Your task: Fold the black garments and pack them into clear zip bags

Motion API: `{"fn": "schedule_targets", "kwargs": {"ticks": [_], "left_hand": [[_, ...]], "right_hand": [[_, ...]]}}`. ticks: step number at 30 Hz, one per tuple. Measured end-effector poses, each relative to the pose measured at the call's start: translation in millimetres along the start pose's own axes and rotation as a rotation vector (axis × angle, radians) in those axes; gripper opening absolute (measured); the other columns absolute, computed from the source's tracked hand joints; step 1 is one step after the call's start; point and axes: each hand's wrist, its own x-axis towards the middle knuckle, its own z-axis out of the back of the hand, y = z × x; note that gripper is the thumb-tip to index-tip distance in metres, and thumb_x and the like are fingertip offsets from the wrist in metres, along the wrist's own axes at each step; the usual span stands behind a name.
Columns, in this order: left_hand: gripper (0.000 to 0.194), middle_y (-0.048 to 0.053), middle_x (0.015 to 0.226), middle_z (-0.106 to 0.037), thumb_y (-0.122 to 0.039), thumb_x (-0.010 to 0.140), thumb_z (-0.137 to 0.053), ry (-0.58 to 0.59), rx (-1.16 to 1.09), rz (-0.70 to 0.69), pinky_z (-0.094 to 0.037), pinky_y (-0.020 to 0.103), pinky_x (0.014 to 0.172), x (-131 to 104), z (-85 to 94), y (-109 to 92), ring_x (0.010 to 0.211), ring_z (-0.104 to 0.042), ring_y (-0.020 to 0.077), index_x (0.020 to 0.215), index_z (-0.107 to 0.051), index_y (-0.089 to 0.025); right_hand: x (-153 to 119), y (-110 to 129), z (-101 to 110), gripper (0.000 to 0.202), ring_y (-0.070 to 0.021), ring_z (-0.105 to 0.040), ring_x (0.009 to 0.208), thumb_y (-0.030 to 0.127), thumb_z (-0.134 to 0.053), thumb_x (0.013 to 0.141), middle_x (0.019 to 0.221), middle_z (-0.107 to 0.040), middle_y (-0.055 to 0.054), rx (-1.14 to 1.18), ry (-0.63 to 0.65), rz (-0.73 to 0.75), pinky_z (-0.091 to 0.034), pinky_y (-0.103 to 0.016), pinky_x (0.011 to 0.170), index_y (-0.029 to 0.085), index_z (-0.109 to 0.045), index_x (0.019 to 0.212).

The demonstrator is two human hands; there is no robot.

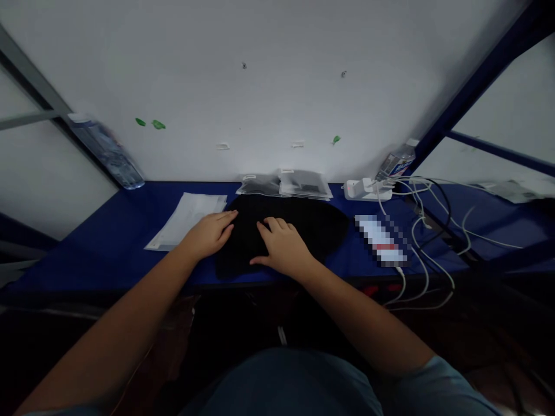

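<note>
A black cloth item [321, 222] lies spread flat on the blue tabletop [104, 237]. My left hand [211, 234] rests at the cloth's left edge, fingers extended towards the right and holding nothing. On the middle of the cloth lies my right hand [281, 245], palm down, with its thumb stretched out to the left and its fingers apart. Both hands touch the cloth, with a strip of black fabric between them. The cloth's folds are hard to make out in the dark.
White sheets or bags [186, 219] lie left of the cloth. Clear packets [303, 184] sit against the wall. At right are a phone [381, 240], a power strip [368, 189], cables and a bottle [398, 160]. Another bottle [108, 151] leans at left.
</note>
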Motion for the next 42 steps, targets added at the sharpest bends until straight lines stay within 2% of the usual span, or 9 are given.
{"fn": "schedule_targets", "kwargs": {"ticks": [3, 6, 10, 13, 18, 27, 31, 38, 42], "left_hand": [[0.057, 0.015, 0.148, -0.056, -0.037, 0.101, -0.03, 0.014, -0.018, -0.007, -0.043, 0.049, 0.114, -0.9, 0.6, -1.5, 0.135, -0.054, 0.0276, 0.147, -0.05, -0.01], [0.06, 0.016, 0.152, -0.051, -0.04, 0.101, -0.031, 0.014, -0.033, -0.025, -0.041, 0.047, 0.116, -1.6, 1.7, -2.8, 0.138, -0.051, 0.028, 0.15, -0.044, -0.009], [0.064, 0.015, 0.154, -0.048, -0.047, 0.1, -0.032, 0.016, -0.061, -0.028, -0.04, 0.049, 0.116, -3.1, 3.9, -2.8, 0.139, -0.05, 0.0297, 0.156, -0.035, -0.014], [0.069, 0.014, 0.155, -0.047, -0.052, 0.098, -0.038, 0.029, -0.066, -0.062, -0.04, 0.051, 0.115, -4.8, 5.7, -2.7, 0.137, -0.051, 0.0317, 0.157, -0.032, -0.017], [0.06, 0.014, 0.156, -0.046, -0.038, 0.1, -0.033, -0.025, -0.1, -0.112, -0.039, 0.051, 0.116, -6.8, 6.4, -3.2, 0.138, -0.049, 0.0304, 0.155, -0.036, -0.015], [0.063, 0.013, 0.147, -0.057, -0.04, 0.097, -0.043, -0.034, -0.125, -0.068, -0.044, 0.05, 0.112, -4.0, 5.5, -3.7, 0.131, -0.056, 0.0288, 0.155, -0.036, -0.017], [0.069, 0.014, 0.149, -0.054, -0.047, 0.098, -0.045, -0.048, -0.11, -0.034, -0.044, 0.051, 0.112, -2.2, 3.5, -2.8, 0.135, -0.054, 0.0306, 0.157, -0.03, -0.016], [0.048, 0.012, 0.158, -0.044, -0.031, 0.101, -0.036, 0.033, -0.017, -0.198, -0.04, 0.048, 0.118, 0.3, -1.0, -4.0, 0.143, -0.046, 0.0262, 0.143, -0.055, -0.016], [0.049, 0.01, 0.157, -0.045, -0.027, 0.1, -0.035, 0.032, -0.021, -0.194, -0.038, 0.047, 0.119, -0.1, -2.8, -4.1, 0.144, -0.045, 0.024, 0.142, -0.056, -0.015]], "right_hand": [[3.4, -4.6, -1.3, 0.046, -0.0294, -0.059, 0.109, 0.023, -0.068, 0.088, 0.123, -0.063, -0.015, -0.009, 0.021, -0.035, -0.052, -0.043, 0.092, 0.014, -0.062, 0.133], [9.0, -12.9, -0.3, 0.029, -0.0237, -0.062, 0.102, 0.013, -0.058, 0.091, 0.112, -0.066, -0.01, 0.079, -0.025, -0.079, -0.052, -0.036, 0.09, 0.018, -0.071, 0.116], [11.3, -23.6, 1.0, 0.025, -0.0203, -0.064, 0.092, 0.018, -0.048, 0.097, 0.102, -0.066, -0.008, 0.205, -0.172, -0.217, -0.054, -0.034, 0.084, 0.018, -0.071, 0.107], [6.7, -25.4, 0.5, 0.027, -0.0236, -0.062, 0.1, 0.028, -0.058, 0.094, 0.111, -0.064, -0.01, 0.178, -0.175, -0.153, -0.053, -0.038, 0.089, 0.018, -0.068, 0.117], [0.8, -7.9, -2.8, 0.084, -0.0361, -0.053, 0.12, 0.056, -0.08, 0.075, 0.134, -0.056, -0.02, -0.016, -0.028, 0.047, -0.048, -0.051, 0.098, 0.011, -0.053, 0.14], [13.7, 16.1, -5.6, 0.032, -0.0303, -0.058, 0.099, 0.029, -0.06, 0.091, 0.11, -0.063, -0.015, -0.099, -0.03, 0.033, -0.051, -0.044, 0.082, 0.013, -0.066, 0.118], [15.0, 4.3, -2.5, 0.022, -0.0266, -0.058, 0.1, 0.019, -0.054, 0.091, 0.109, -0.061, -0.013, 0.055, -0.165, -0.096, -0.051, -0.039, 0.087, 0.017, -0.07, 0.106], [-8.4, -48.2, 13.6, 0.034, -0.0281, -0.065, 0.106, 0.024, -0.055, 0.088, 0.113, -0.069, -0.012, 0.354, -0.581, -0.469, -0.052, -0.043, 0.093, 0.019, -0.061, 0.121], [-39.9, -77.0, 20.8, 0.064, -0.0326, -0.071, 0.093, 0.033, -0.062, 0.086, 0.109, -0.073, -0.012, 0.293, -0.474, -0.753, -0.055, -0.045, 0.081, 0.024, -0.042, 0.146]]}}
